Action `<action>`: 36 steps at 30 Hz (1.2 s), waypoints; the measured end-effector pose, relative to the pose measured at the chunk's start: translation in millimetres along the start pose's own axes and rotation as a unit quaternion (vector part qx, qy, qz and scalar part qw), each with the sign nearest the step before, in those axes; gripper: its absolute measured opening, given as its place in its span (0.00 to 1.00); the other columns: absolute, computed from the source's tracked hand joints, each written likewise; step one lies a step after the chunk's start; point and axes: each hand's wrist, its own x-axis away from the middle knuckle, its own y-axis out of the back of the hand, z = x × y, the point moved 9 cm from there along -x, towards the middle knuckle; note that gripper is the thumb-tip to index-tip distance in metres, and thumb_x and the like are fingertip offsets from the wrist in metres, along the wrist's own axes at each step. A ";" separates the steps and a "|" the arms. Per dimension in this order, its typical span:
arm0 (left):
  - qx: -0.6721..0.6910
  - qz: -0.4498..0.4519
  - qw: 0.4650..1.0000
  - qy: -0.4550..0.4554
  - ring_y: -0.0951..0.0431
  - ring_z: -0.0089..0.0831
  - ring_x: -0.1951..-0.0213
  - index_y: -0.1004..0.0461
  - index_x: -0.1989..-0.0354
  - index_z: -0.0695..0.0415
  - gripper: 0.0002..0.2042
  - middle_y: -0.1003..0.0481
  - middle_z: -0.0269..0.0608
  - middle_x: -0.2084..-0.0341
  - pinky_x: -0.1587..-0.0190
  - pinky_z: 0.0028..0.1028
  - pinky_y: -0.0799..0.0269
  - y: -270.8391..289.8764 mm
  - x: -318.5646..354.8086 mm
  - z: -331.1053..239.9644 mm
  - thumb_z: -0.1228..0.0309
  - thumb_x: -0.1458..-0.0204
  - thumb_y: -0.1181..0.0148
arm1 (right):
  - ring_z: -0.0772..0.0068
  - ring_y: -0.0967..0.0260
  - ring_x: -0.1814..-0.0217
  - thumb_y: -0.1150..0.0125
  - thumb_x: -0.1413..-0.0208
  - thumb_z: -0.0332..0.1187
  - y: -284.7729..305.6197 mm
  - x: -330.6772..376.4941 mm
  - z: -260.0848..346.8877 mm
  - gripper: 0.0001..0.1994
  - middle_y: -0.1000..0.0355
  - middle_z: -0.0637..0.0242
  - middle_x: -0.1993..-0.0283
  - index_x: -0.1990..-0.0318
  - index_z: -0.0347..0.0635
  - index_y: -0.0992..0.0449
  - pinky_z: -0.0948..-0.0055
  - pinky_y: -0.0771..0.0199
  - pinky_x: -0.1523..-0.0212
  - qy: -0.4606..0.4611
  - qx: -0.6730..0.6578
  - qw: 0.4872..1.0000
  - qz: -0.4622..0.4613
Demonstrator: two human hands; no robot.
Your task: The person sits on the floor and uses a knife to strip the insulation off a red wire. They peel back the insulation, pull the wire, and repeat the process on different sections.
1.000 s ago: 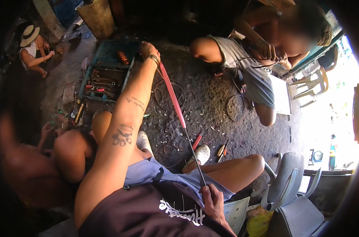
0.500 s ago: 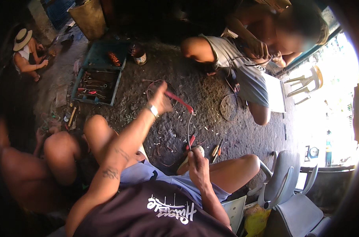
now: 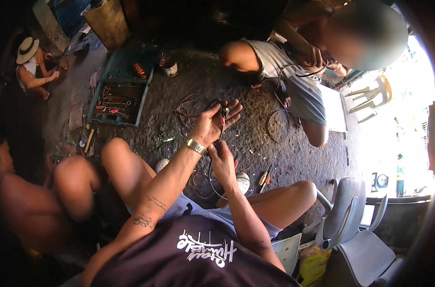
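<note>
My left hand (image 3: 212, 123), with a metal watch at its wrist, is turned palm up in front of me, fingers stretched and spread. Across its palm lies the end of a thin dark cable with a red sleeve (image 3: 222, 120) and a small dark tip, whose exact kind I cannot make out. Just below, my right hand (image 3: 223, 165) is closed on the cable, thumb and fingers pinched together. From there the cable (image 3: 210, 178) loops down in front of my shoe (image 3: 243, 182). More thin wire (image 3: 181, 111) lies coiled on the ground beyond my left hand.
An open toolbox (image 3: 142, 107) with wrenches stands at far left, near a hammer (image 3: 89, 141). Screwdrivers (image 3: 264, 178) lie by my right knee. A co-worker (image 3: 294, 95) opposite handles a dark cable. Other people sit at left. A grey chair (image 3: 344, 215) is at right.
My left hand has come back from its outstretched reach and turned palm up, bringing the red-sleeved end close. My right hand has moved up and left to meet it.
</note>
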 end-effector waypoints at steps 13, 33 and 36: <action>-0.078 -0.374 0.924 -0.011 0.53 0.22 0.89 0.39 0.80 0.49 0.16 0.50 0.25 0.91 0.85 0.27 0.56 110.0 -62.1 -74.5 0.64 0.37 0.58 | 0.86 0.52 0.85 0.51 0.27 0.42 -26.4 -11.6 10.8 0.14 0.44 0.80 0.80 0.62 0.42 0.29 0.79 0.55 0.85 -0.195 -0.237 0.952 0.005; -0.796 0.001 0.596 -0.109 0.17 0.40 0.63 0.20 0.59 0.66 0.17 0.18 0.55 0.67 0.56 0.35 0.22 -57.2 13.4 -58.4 0.63 0.34 0.46 | 0.85 0.54 0.81 0.53 0.26 0.44 54.0 64.7 77.7 0.17 0.45 0.79 0.80 0.61 0.40 0.28 0.78 0.54 0.79 -0.101 -0.293 0.948 0.069; -0.515 0.065 0.853 -0.051 0.20 0.20 0.56 0.23 0.46 0.58 0.14 0.19 0.34 0.58 0.56 0.23 0.24 -116.1 56.4 -45.5 0.65 0.35 0.43 | 0.85 0.54 0.81 0.53 0.26 0.44 51.7 53.0 85.3 0.17 0.45 0.79 0.80 0.61 0.41 0.28 0.78 0.55 0.80 -0.097 -0.349 0.928 0.087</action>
